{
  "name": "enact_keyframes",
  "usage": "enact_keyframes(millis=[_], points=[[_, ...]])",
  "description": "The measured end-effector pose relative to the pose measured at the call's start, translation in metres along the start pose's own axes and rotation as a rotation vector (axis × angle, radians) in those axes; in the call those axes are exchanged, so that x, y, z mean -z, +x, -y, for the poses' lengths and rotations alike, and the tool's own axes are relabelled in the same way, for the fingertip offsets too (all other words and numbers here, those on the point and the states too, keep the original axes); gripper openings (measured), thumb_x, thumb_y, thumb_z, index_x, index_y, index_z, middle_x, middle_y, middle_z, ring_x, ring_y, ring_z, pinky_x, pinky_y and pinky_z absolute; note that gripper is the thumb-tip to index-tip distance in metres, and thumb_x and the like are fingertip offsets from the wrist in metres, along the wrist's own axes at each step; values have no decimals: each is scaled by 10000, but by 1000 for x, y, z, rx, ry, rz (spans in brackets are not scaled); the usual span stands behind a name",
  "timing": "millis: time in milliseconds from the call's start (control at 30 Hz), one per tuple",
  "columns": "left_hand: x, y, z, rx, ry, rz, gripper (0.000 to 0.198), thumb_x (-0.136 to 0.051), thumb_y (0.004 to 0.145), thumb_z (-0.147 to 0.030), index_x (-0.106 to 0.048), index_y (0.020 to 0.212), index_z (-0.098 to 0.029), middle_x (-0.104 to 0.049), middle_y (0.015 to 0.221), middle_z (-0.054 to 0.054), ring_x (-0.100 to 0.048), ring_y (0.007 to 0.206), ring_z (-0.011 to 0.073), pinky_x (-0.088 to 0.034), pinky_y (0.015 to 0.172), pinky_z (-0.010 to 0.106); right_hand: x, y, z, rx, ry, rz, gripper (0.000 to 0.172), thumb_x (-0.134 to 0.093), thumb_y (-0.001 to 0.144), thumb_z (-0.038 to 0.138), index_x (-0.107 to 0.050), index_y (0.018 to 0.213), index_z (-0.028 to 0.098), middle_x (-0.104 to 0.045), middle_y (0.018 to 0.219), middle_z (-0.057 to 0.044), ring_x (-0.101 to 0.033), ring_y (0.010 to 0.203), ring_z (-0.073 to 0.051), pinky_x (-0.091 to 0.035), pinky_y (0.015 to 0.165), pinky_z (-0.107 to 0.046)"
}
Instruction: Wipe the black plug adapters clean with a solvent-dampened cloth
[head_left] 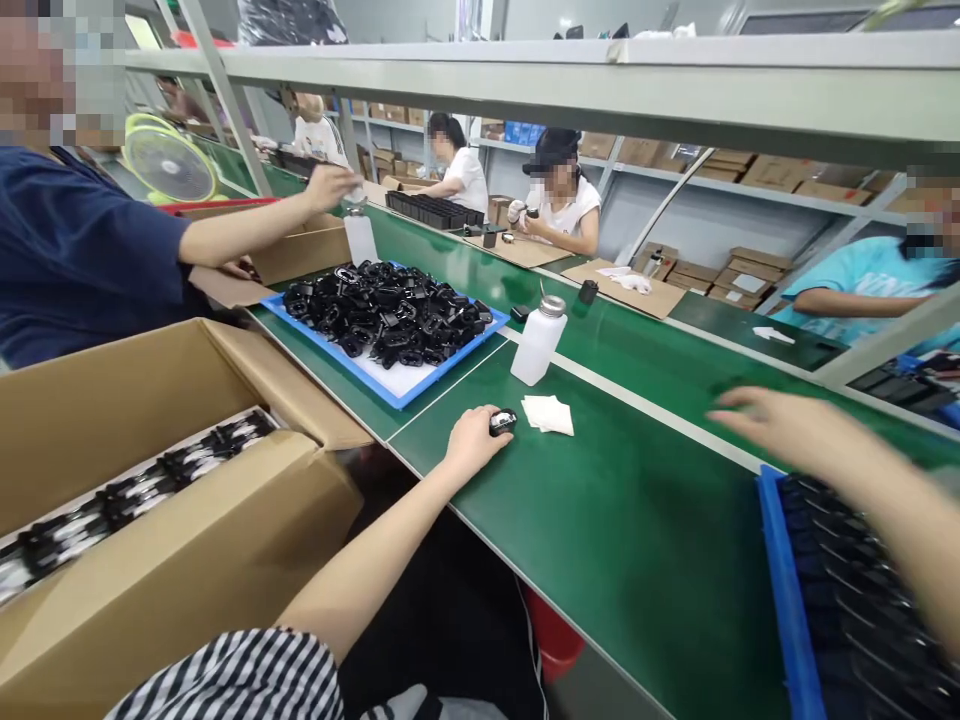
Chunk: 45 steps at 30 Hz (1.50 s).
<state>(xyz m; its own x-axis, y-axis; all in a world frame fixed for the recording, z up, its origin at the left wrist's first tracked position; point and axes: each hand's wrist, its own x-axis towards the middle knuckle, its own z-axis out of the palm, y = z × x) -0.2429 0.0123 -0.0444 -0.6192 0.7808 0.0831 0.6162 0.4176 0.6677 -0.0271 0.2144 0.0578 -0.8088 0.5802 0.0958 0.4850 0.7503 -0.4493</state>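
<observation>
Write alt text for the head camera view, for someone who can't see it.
A person's left hand holds a small black part at a green worktable while the right hand, blurred, is raised near a blue tray of dark parts. Nearby are white sheets, a white bottle and a second blue tray heaped with black parts; co-workers appear beyond.

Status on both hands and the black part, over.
Left hand holding small black part. Right hand blurred, outstretched near blue tray. White sheets beside the part; no blockage seen.
</observation>
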Motion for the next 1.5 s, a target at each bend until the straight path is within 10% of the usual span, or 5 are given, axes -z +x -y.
enact_keyframes(millis=[167, 300, 833, 1233, 1500], points=[[6, 18, 12, 17, -33, 10, 326, -540, 618, -330, -507, 907, -183, -557, 809, 45, -503, 798, 182, -397, 690, 267, -102, 35, 66, 44, -351, 110, 390, -513, 684, 416, -507, 991, 175, -525, 933, -104, -487, 830, -272, -416, 609, -344], [4, 25, 22, -22, -25, 25, 339, -557, 595, -365, -515, 894, -212, -536, 791, 37, -501, 801, 177, -398, 692, 259, -153, 50, 64, 40, -328, -4, 255, -400, 762, 304, -520, 920, 144, -527, 871, -111, -466, 860, -248, -394, 679, -328], [-3, 28, 27, -47, -16, -6, 195, -556, 592, -338, -544, 698, -175, -534, 650, 44, -471, 704, 195, -390, 592, 274, -168, 67, 145, 197, -622, 13, 302, -268, 845, 332, -514, 802, 162, -562, 739, -73, -536, 664, -215, -212, 431, -237], [7, 23, 25, -75, 33, 93, 414, -629, 539, -307, -523, 918, -179, -549, 904, 25, -465, 832, 178, -388, 711, 248, -135, 77, 66, -243, -188, 2, 338, -277, 793, 347, -543, 695, 162, -574, 685, -38, -530, 626, -166, -360, 513, -225], [85, 51, 57, 265, 279, -266, 350, -351, 686, -45, -478, 1003, -122, -449, 1008, 130, -412, 956, 224, -358, 772, 305, -137, 69, 33, -403, 68, -422, 493, -273, 670, 453, -441, 945, 80, -516, 810, -141, -473, 823, -261, -368, 692, -362]])
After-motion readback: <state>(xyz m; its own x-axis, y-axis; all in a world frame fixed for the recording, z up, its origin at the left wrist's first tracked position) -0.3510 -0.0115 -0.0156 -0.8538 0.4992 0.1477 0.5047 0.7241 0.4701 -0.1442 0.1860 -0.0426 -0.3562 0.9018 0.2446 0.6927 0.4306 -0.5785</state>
